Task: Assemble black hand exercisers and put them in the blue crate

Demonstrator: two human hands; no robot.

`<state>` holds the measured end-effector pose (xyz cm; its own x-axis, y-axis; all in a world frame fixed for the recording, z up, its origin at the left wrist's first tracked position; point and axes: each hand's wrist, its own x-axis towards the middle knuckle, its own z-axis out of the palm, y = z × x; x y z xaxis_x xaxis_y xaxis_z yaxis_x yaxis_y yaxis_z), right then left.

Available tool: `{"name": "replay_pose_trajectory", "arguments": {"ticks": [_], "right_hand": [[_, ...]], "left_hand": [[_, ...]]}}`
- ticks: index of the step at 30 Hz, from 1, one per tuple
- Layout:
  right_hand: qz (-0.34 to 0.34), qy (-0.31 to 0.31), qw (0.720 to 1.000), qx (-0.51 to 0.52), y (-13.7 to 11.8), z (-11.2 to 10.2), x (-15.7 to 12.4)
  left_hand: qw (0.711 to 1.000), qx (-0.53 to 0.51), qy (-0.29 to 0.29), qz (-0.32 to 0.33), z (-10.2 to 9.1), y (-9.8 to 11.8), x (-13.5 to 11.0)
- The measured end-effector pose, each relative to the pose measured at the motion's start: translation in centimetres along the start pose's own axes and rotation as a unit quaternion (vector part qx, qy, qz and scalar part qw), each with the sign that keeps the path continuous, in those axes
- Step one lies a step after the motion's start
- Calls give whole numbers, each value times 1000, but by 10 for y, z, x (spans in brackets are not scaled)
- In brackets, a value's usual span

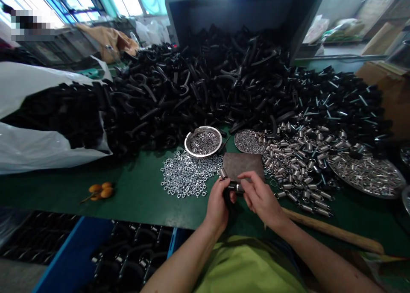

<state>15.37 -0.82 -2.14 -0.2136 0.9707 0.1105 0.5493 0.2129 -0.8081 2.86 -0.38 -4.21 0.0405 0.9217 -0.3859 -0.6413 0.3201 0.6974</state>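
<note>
My left hand (pixel 218 205) is closed round a black plastic part (pixel 232 185), held over the near edge of the table. A shiny coil spring (pixel 222 173) stands at its upper left, by my left thumb. The fingers of my right hand (pixel 261 199) close on the part's right end, beside a bright metal band; their tips are partly hidden. Just behind lies a flat dark metal block (pixel 244 165). Loose silver nuts (pixel 185 175) spread to the left, and a heap of coil springs (pixel 296 160) lies to the right.
Black plastic parts (pixel 192 83) are heaped across the back, before a tipped grey bin (pixel 230 11). Small metal pieces fill a round dish (pixel 221 145). Pins lie in a tray (pixel 368 173). A wooden stick (pixel 336 231), orange fruit (pixel 105 192) and a blue crate (pixel 65 252) are nearby.
</note>
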Motion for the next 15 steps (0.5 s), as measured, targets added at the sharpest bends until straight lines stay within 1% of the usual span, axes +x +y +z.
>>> {"name": "replay_pose_trajectory", "arguments": {"ticks": [1, 2, 4, 5, 6, 8, 9, 10, 11, 12, 13, 14, 15], "right_hand": [[14, -5, 1000, 1, -1, 0, 1], [0, -3, 1000, -6, -2, -1, 1], [-56, 18, 998, -31, -5, -2, 3], [-62, 21, 997, -34, -5, -3, 3], [-45, 12, 999, -26, -6, -4, 4], [14, -12, 1000, 0, -6, -5, 4], [26, -17, 999, 12, -6, -6, 4], [22, -18, 999, 27, -6, -6, 4], [15, -15, 999, 49, -6, -5, 4], [21, -15, 996, 91, -6, -3, 5], [48, -21, 986, 155, -7, 0, 6], [94, -30, 967, 236, -7, 3, 7], [146, -37, 935, 320, -7, 7, 8]], "left_hand": [[1000, 2, 4, 2, 0, 0, 0], [1000, -1, 8, 5, -1, 0, 0], [1000, -5, 10, 13, -1, -1, -1], [1000, 3, 7, 20, -1, -1, -1], [999, 17, 1, 27, -2, -1, -1], [998, 49, -13, 44, -2, 0, -2], [996, 63, -12, 54, -2, 1, -2], [995, 75, -9, 64, -3, 2, -3], [994, 87, -7, 71, -3, 3, -3], [992, 105, -4, 76, -2, 5, -3], [988, 130, 0, 82, -2, 6, -4], [983, 157, 12, 92, -1, 6, -4], [976, 184, 32, 111, 0, 6, -4]]}}
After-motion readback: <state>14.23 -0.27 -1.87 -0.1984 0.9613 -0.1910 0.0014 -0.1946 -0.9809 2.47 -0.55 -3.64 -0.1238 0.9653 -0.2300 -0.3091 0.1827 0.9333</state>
